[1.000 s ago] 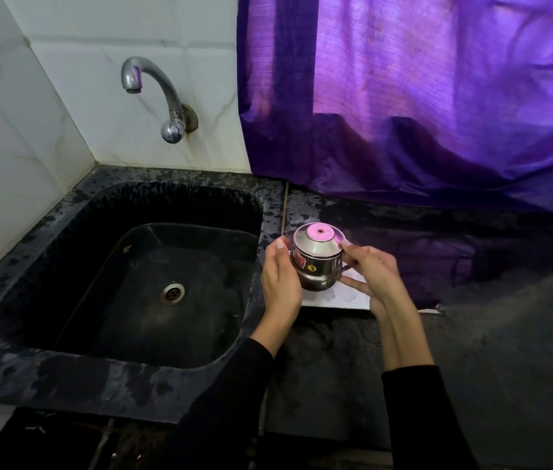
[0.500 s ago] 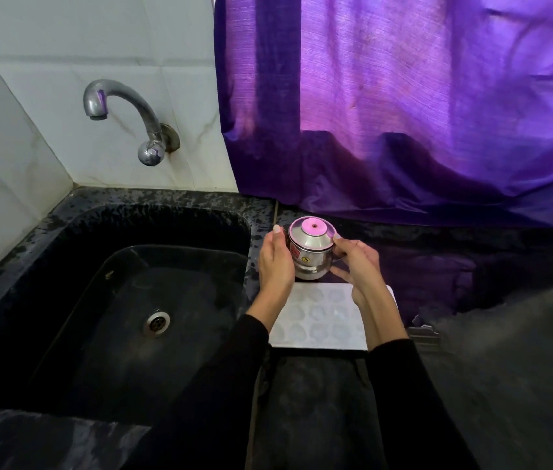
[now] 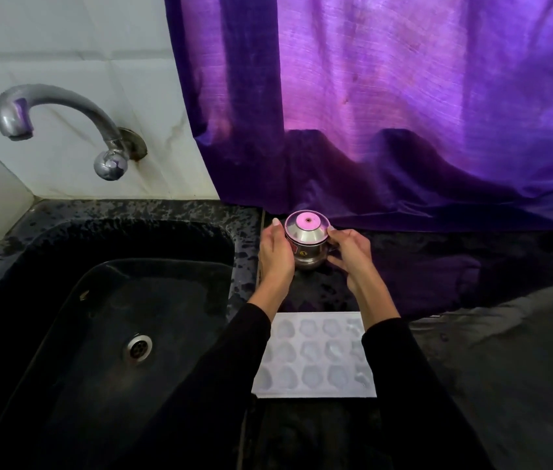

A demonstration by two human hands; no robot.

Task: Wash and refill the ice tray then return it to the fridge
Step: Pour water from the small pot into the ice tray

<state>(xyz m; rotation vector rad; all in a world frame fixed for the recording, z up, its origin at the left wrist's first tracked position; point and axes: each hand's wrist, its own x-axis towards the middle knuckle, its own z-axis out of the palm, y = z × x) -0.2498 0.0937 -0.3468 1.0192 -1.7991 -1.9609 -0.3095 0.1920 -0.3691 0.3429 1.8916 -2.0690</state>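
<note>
A white ice tray (image 3: 314,357) lies flat on the dark counter between my forearms, its round cells facing up. Beyond it a small steel pot (image 3: 306,244) stands at the back of the counter, right by the purple curtain, its top glowing pink. My left hand (image 3: 275,256) cups the pot's left side and my right hand (image 3: 349,252) holds its right side. Whether the pot rests on the counter or hovers just above it, I cannot tell.
A deep black sink (image 3: 108,317) with a steel drain (image 3: 138,347) fills the left. A curved metal tap (image 3: 61,123) juts from the white tiled wall above it. The purple curtain (image 3: 404,113) hangs behind the dark counter (image 3: 488,334).
Both hands carried the steel pot away from me, from above the ice tray to the back of the counter by the curtain. The tray now shows whole between my arms.
</note>
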